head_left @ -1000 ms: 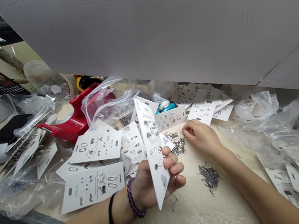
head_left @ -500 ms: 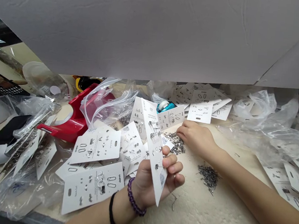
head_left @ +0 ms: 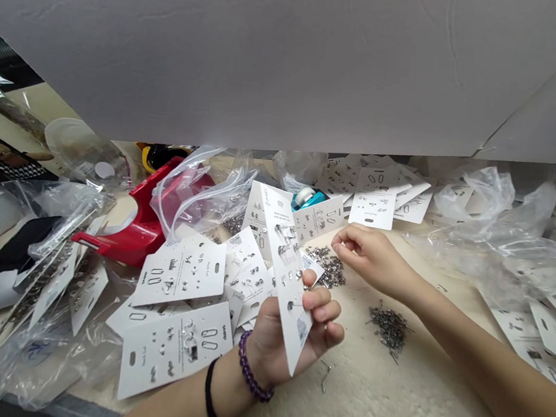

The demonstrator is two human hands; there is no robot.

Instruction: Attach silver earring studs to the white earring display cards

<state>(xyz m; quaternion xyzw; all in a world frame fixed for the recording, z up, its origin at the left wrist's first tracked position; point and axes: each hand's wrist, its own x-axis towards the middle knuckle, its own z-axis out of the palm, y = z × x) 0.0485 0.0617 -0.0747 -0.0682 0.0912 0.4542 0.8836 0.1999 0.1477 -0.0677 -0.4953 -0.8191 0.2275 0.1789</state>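
Observation:
My left hand, with a purple bead bracelet at its wrist, holds a white earring card tilted up nearly edge-on. Small metal earrings are fixed on the side of the card that faces left. My right hand hovers beside a pile of tiny metal earring backs, its thumb and forefinger pinched together. Whatever sits between those fingertips is too small to make out. Closer to me on the table is a darker pile of small metal pins or studs.
Several filled earring cards lie left of my hands, and more cards at the back. A red plastic tape dispenser stands among clear plastic bags. Behind the cards is a teal tape roll holder. A large white panel hangs over the table.
My right hand has lifted slightly off the pile of metal backs, its fingers now drawn into a pinch. My left hand keeps the card in nearly the same place.

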